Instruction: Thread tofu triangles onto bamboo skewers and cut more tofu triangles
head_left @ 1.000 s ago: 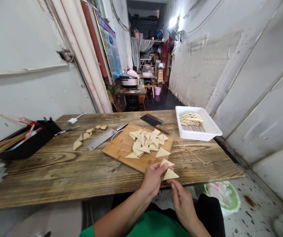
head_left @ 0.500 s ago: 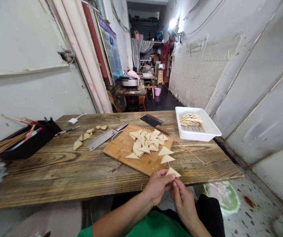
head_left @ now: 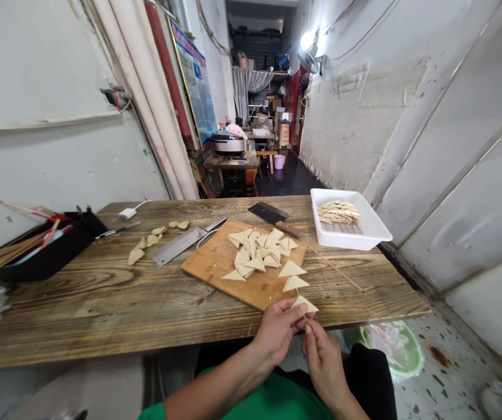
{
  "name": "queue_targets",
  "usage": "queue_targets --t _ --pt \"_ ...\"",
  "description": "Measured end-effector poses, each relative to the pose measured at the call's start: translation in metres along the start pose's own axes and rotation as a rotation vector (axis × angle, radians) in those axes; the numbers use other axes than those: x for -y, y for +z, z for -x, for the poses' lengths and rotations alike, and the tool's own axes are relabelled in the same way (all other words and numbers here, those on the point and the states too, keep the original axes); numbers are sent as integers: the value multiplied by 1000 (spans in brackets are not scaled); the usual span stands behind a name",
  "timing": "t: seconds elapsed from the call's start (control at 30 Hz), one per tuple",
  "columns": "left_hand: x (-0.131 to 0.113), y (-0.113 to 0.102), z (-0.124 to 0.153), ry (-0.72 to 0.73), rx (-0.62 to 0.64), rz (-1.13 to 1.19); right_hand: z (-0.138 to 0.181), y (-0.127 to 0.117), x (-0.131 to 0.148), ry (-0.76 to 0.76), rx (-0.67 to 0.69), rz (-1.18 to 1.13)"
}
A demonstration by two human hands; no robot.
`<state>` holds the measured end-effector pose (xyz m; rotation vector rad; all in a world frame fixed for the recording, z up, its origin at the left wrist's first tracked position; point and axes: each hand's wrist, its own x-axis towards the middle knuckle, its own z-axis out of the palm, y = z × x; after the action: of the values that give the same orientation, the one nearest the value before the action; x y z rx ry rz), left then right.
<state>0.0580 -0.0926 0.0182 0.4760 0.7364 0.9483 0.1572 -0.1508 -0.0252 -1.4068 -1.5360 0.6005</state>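
Note:
My left hand (head_left: 278,328) pinches a pale triangular slice (head_left: 305,304), possibly tofu, between thumb and fingers at the table's front edge. A thin wooden skewer (head_left: 305,319) runs through that slice, and the fingers of my right hand (head_left: 323,353) are closed on its lower end. Farther up the same skewer sit two more triangles, a far slice (head_left: 292,269) and a middle slice (head_left: 296,283), spaced apart. Beyond my hands, a heap of similar triangles (head_left: 257,251) lies on a wooden cutting board (head_left: 209,262).
Left of the board lie a metal cleaver (head_left: 176,248) and several pale offcuts (head_left: 146,242). A dark-bladed knife (head_left: 272,216) lies behind it. At right are loose skewers (head_left: 336,268) and a white tray (head_left: 351,238) with filled skewers. A black container (head_left: 49,259) stands far left.
The gap between my hands shows slightly more of the skewer, with my right hand a little lower. Both hands keep their grip; the whole view has shifted slightly.

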Motion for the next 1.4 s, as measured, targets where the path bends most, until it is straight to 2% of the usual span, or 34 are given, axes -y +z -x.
queue_targets --t 0.13,0.27,0.33,0.43,0.53,0.7,0.8,0.97,1.03,1.13,1.17,1.23,1.27,1.4 --pt "-6 1 -1 -7 -18 53 4 1 4 24 19 -23" --pt "-19 -3 -1 -93 69 -5 2 -4 5 55 0 -63" --pt "-29 -7 -3 -32 67 -44 -2 -9 5 87 -9 -89" --pt "-46 -12 -10 111 1 -86 -5 -16 4 134 52 -152" --pt "-57 -15 -19 101 6 -123 -4 -17 4 142 150 -222" --pt "-55 -18 -28 107 -32 -174 0 -10 3 144 226 -233" --pt "-57 -20 -30 164 -71 -149 -2 -13 2 74 199 -113" --pt "-73 -24 -25 209 -70 -158 -19 -40 -2 -149 23 165" --pt "-77 -31 -20 324 -97 -227 -36 -58 -3 -180 -34 271" --pt "-76 -54 -12 633 -296 -539 -78 -90 -4 -173 -128 485" --pt "-74 -64 -11 735 -384 -679 -96 -101 -4 -135 -142 590" --pt "-69 -85 -11 881 -521 -946 -139 -120 -5 57 -149 871" --pt "-67 -95 -13 941 -561 -1034 -162 -128 -7 107 -165 921" --pt "-58 -121 -26 994 -539 -1208 -248 -146 -20 244 -187 1005"
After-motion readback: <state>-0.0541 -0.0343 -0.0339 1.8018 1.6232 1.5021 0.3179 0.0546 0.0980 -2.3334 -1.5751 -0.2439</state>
